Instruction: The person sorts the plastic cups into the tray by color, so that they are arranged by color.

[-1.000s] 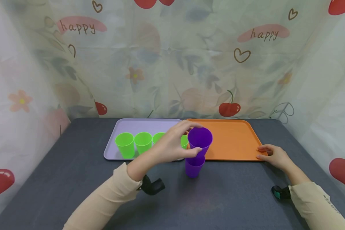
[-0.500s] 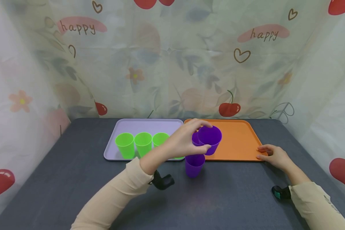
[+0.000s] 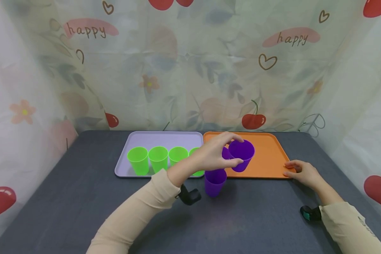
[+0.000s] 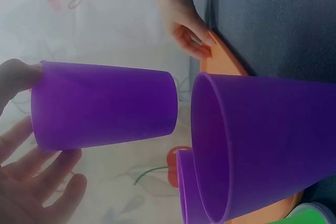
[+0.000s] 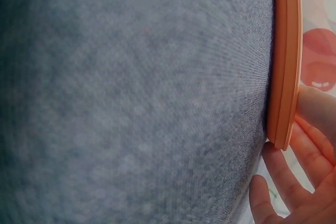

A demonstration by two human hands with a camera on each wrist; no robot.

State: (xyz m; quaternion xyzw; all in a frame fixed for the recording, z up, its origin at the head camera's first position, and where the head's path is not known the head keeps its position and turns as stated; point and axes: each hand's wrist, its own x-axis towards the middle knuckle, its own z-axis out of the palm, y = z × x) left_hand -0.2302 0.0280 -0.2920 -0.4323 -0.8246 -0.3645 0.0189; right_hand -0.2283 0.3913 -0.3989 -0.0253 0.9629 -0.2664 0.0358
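Note:
My left hand (image 3: pixel 217 153) grips a purple cup (image 3: pixel 241 152) near its rim, thumb on the near side and fingers on the far side. This cup is held over the orange tray (image 3: pixel 266 151), its base apart from the other cups in the left wrist view. Another purple cup (image 3: pixel 215 185) stands upright on the table before the trays. Mostly hidden behind my left hand is one more purple cup (image 3: pixel 225 153), at the orange tray's left part. My right hand (image 3: pixel 306 173) pinches the orange tray's front right corner, thumb on the rim (image 5: pixel 295 72).
A lilac tray (image 3: pixel 152 137) lies left of the orange one, close against it. Several green cups (image 3: pixel 138 161) stand in a row on it, partly covered by my left arm. A printed curtain (image 3: pixel 184 70) hangs behind the dark table (image 3: pixel 247 218).
My left hand has moved right with the purple cup, from above the standing purple cup to over the orange tray. My right hand has stayed at the tray's corner.

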